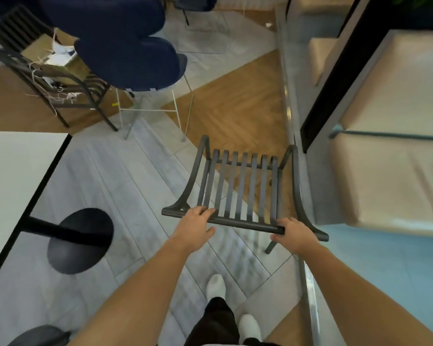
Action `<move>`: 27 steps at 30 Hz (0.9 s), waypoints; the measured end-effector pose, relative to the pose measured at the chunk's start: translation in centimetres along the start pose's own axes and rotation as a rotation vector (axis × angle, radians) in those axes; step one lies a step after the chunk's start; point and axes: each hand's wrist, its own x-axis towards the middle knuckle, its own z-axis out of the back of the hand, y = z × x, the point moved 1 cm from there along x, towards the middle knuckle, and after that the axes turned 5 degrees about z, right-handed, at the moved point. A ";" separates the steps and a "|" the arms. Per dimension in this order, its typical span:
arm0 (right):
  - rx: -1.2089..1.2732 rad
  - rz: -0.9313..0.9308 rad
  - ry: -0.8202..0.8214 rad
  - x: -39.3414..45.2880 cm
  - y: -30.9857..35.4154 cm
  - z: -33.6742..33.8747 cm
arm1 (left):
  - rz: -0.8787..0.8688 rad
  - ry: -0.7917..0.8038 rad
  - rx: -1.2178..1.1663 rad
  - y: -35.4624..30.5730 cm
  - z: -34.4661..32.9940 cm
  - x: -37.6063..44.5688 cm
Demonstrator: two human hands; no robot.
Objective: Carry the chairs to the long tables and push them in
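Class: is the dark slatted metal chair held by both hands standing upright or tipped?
Cannot tell: dark slatted metal chair, one leg visible, floor contact hidden.

No text, label, brand, number or sign can be read anywhere in the view. A small yellow tag [114,104] sits on the floor, far ahead and to the left of the left grip, but it is too small to make out any print. Papers [60,54] lie in an open cardboard box [51,56] on a slatted chair further left and ahead of that grip; whatever is on them is blurred beyond reading.
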 end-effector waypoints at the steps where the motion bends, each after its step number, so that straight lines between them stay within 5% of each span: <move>1: 0.001 -0.015 -0.002 0.6 0.0 -0.2 | -0.003 0.024 0.009 0.3 0.0 1.0; 12: -0.175 -0.066 0.040 4.3 1.2 -2.5 | -0.085 0.274 0.270 1.5 -0.8 7.6; 27: -0.411 0.019 0.032 4.9 0.1 -2.4 | 0.092 0.220 0.439 0.2 -1.4 7.4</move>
